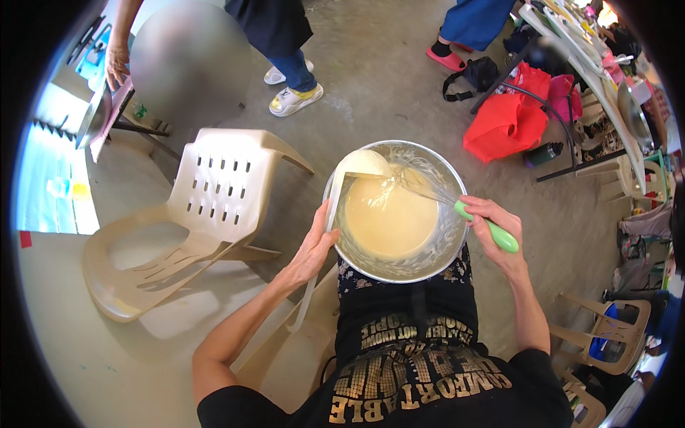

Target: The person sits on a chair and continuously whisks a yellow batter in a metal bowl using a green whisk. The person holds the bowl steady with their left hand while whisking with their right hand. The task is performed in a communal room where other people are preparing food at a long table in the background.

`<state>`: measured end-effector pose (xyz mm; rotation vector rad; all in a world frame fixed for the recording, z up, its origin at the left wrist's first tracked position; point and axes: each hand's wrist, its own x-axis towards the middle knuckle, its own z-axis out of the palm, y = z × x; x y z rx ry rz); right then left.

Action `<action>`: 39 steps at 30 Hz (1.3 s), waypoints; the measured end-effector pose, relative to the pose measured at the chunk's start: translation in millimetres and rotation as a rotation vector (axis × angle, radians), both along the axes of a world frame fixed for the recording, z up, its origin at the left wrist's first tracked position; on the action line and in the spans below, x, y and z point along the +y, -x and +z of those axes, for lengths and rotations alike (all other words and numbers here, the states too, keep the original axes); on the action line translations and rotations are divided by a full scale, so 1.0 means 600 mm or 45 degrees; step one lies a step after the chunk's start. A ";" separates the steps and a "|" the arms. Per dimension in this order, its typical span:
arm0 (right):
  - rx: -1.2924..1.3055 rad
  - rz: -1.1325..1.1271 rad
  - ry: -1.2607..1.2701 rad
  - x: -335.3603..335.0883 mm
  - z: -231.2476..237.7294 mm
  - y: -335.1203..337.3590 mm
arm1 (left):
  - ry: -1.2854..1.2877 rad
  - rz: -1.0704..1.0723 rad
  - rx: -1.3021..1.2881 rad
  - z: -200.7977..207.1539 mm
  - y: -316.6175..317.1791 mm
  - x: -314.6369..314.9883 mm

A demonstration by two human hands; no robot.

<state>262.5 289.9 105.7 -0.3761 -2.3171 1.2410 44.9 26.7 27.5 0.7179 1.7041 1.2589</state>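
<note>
A round metal bowl (452, 246) with smooth, pale yellow batter (392, 221) in it is at my lap. My left hand (314, 246), at the bowl's left side, is closed around the long pale handle of what looks like a ladle (367, 162). The ladle's rounded, cream-coloured head lies over the bowl's upper left rim, and its handle runs down past my wrist. My right hand (496, 232) grips the green handle of a wire whisk (506, 237) at the bowl's right rim. The whisk's wires reach left over the batter, near the ladle's head.
A beige plastic chair (221, 182) stands to my left. Ahead, two people's legs and shoes (296, 100) show on the concrete floor. A red bag (506, 125) lies by a table (606, 85) at the far right. More plastic chairs (621, 335) are at lower right.
</note>
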 end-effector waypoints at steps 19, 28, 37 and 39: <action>0.039 0.369 0.329 -0.038 -0.015 -0.007 | -0.007 0.125 -0.290 0.033 -0.017 0.023; 0.161 0.221 0.316 -0.031 -0.027 0.008 | -0.009 0.115 -0.306 0.027 -0.015 0.019; 0.089 0.608 0.216 -0.051 -0.004 0.003 | -0.044 0.153 -0.292 0.025 -0.019 0.023; 0.026 0.623 0.249 -0.029 0.018 -0.009 | -0.055 0.154 -0.306 0.024 -0.018 0.021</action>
